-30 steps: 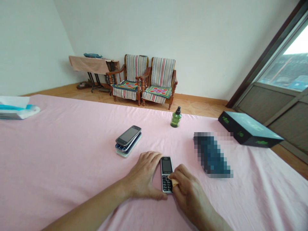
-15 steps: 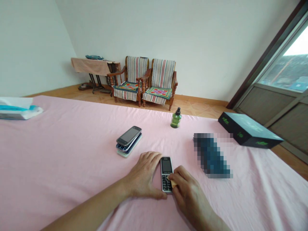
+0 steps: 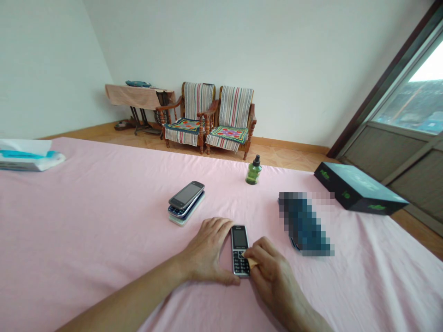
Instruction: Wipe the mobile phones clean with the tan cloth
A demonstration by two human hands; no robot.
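Observation:
A black and silver keypad phone point(image 3: 240, 240) lies face up on the pink cloth point(image 3: 114, 184). My left hand point(image 3: 209, 253) grips it by its ends, with fingertips at the top edge and the thumb at the bottom. Pinched in my right hand point(image 3: 272, 267) is a small yellowish cloth point(image 3: 252, 263), which touches the phone's keypad just below the screen. Farther back and to the left, several phones point(image 3: 187, 196) are stacked, a dark touchscreen one on top.
A green bottle point(image 3: 254, 171) with a black top stands behind the phone. To the right are a blurred dark blue item point(image 3: 306, 226) and a black box point(image 3: 360, 189). A tissue pack point(image 3: 31, 159) lies far left. Two chairs point(image 3: 228, 120) stand beyond the cloth.
My right hand has shifted very slightly to the right over the keypad. My left hand and the phone keep their places.

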